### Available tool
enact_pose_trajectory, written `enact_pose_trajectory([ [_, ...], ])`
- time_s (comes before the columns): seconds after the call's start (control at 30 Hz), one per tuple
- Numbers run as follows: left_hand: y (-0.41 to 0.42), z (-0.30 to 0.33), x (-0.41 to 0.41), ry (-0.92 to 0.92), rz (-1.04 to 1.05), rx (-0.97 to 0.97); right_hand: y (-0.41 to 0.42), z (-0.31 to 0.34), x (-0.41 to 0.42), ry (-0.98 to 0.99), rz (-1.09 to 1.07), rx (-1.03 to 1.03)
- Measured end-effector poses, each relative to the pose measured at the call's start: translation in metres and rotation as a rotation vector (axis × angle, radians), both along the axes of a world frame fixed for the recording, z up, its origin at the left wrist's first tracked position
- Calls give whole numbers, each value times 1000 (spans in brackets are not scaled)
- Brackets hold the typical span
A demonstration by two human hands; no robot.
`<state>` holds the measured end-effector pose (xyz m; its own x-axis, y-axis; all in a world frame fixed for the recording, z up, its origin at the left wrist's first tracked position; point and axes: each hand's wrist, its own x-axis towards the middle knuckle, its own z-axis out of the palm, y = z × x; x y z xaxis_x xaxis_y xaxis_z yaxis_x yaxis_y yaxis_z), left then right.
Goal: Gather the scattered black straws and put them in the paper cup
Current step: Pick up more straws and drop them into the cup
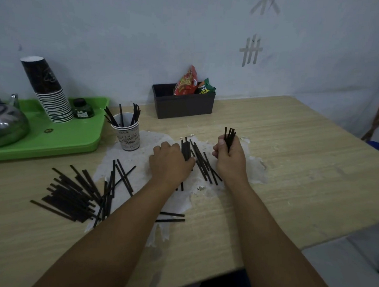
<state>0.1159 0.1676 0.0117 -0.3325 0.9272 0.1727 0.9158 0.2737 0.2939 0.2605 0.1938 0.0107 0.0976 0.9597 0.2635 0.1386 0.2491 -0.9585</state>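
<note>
A white printed paper cup point(128, 135) stands left of centre on the table with several black straws upright in it. My right hand point(229, 157) grips a bundle of black straws point(229, 136) that points upward. My left hand point(170, 162) lies knuckles up on the table, its fingers curled round a small cluster of straws point(185, 149). More loose straws point(203, 163) lie between my two hands. A large scattered pile of straws point(79, 193) covers the table at the left, and two straws point(171, 217) lie beside my left forearm.
A green tray point(62, 139) at the left carries a stack of paper cups point(50, 93), a metal kettle point(6, 126) and a small dark bottle point(82, 109). A black box point(185, 104) with snack packets stands by the wall. The table edge point(340, 236) runs at the right.
</note>
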Motion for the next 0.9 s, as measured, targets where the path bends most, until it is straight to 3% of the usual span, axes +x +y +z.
enact_pose_trajectory([
  [0.6,12,11,2,-133,-22,26,-2,2,0,-5,3,-42],
  [0.8,15,16,7,-80,-13,-116,-2,2,1,10,6,-53],
  [0.9,13,12,5,32,-24,-112,-2,1,1,17,8,-52],
])
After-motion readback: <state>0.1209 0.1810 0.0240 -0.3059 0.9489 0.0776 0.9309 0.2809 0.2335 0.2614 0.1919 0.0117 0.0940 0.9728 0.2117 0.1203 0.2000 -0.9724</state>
